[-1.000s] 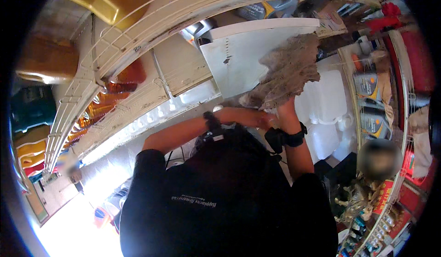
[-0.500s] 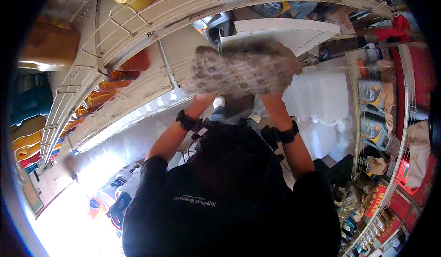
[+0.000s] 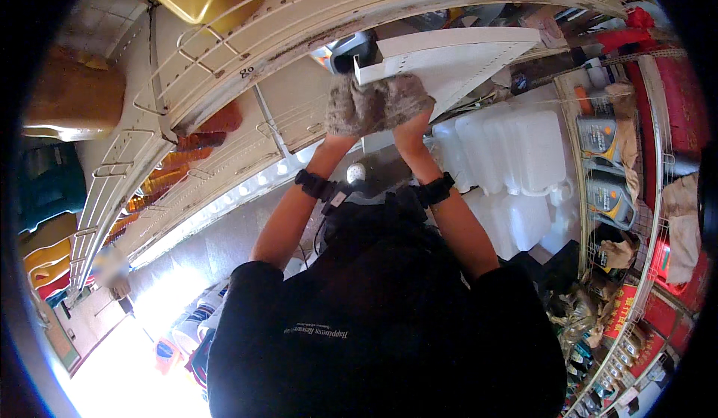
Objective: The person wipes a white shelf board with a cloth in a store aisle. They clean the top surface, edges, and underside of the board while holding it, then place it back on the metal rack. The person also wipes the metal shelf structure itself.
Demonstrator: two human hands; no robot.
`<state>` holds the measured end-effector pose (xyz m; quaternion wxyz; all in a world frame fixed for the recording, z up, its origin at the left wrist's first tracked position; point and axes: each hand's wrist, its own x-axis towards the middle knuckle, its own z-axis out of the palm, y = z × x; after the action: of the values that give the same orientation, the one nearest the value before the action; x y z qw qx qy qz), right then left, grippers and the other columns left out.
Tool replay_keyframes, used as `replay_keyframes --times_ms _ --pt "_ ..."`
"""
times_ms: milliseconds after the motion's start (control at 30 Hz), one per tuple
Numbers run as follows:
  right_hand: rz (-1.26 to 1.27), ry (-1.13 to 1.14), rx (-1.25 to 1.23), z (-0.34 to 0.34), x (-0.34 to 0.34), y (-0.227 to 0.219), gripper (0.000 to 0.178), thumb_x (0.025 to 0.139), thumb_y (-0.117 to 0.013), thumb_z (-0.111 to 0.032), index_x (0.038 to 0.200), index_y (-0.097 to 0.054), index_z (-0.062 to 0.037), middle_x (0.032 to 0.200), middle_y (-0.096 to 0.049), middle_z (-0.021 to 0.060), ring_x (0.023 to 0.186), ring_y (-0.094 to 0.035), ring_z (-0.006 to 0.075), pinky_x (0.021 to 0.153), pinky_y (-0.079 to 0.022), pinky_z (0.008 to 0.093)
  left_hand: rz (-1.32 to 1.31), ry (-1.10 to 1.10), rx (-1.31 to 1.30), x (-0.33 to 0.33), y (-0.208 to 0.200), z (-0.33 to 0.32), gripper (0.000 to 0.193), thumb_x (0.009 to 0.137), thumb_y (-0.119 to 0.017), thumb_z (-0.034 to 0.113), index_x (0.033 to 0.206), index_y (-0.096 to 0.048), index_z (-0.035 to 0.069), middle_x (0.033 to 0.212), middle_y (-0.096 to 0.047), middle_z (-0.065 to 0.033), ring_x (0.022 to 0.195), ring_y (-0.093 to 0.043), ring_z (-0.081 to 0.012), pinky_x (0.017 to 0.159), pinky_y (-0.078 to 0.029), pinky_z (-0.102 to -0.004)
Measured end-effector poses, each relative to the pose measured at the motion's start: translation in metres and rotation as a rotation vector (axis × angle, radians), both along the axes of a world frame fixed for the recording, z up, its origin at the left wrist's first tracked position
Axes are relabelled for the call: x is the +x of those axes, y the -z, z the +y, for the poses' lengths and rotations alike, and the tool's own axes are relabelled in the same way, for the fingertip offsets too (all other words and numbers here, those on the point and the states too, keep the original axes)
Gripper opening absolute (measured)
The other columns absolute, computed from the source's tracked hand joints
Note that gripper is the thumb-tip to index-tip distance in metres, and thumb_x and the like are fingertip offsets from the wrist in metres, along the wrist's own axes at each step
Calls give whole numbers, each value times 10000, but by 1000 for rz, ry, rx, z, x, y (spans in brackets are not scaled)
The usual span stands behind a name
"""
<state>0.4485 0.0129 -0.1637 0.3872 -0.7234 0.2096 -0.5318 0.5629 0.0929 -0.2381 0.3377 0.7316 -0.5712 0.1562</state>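
A grey-brown patterned cloth (image 3: 378, 105) is bunched between my two hands at the near corner of a white metal shelf panel (image 3: 464, 59). My left hand (image 3: 341, 143) grips the cloth's left end, and my right hand (image 3: 413, 130) has hold of the right end. Folds of cloth cover most of the fingers on both hands. Whether the cloth touches the panel, I cannot tell. Just beyond it, a dark bottle (image 3: 355, 50) stands on the shelf.
Cream shelving with wire guards (image 3: 254, 63) curves around the front and left, carrying yellow, brown and green jugs. Translucent plastic containers (image 3: 516, 149) are stacked on my right. Farther right, a wire rack (image 3: 643, 283) holds grey bottles. My speckled shoe (image 3: 356, 173) shows below my hands.
My hands have come closer together, the right one moving left. The cloth, spread wide and blurred before, is now gathered into a smaller bundle.
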Motion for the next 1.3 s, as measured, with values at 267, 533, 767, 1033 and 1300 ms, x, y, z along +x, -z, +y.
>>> replay_keyframes --times_ms 267,533,767,1033,1300 --pt "-186 -71 251 2 3 -39 401 746 -678 -36 1108 -509 3 1074 -571 108 960 -560 210 855 -439 350 1648 359 -293 -7 -58 -3 408 830 -646 290 1158 -508 89 1015 -566 -119 921 -556 -220 752 -472 -365" --pt "101 -41 116 4 17 -47 271 679 -701 -85 942 -658 -31 878 -674 86 846 -636 248 772 -486 351 956 113 60 20 17 21 345 928 -509 210 1258 -458 125 1178 -504 -81 1082 -505 -180 889 -473 -372" --pt "186 -126 244 2 11 0 281 689 -733 -182 930 -660 -57 885 -668 115 836 -635 287 733 -484 377 138 80 138 10 -25 34 424 828 -604 239 1229 -543 116 1199 -536 -112 1165 -457 -292 1019 -353 -428" --pt "100 91 33 4 16 -4 315 704 -706 -193 990 -667 -64 938 -674 118 874 -626 310 759 -481 397 809 157 191 -8 -58 25 490 842 -617 245 1296 -495 107 1295 -502 -132 1209 -428 -337 1031 -345 -393" --pt "129 24 80 -4 23 -22 300 721 -695 -60 1015 -642 -39 951 -659 92 902 -618 226 848 -451 345 321 73 20 7 -54 12 531 836 -595 175 1326 -440 43 1276 -482 -172 1120 -452 -365 956 -382 -408"
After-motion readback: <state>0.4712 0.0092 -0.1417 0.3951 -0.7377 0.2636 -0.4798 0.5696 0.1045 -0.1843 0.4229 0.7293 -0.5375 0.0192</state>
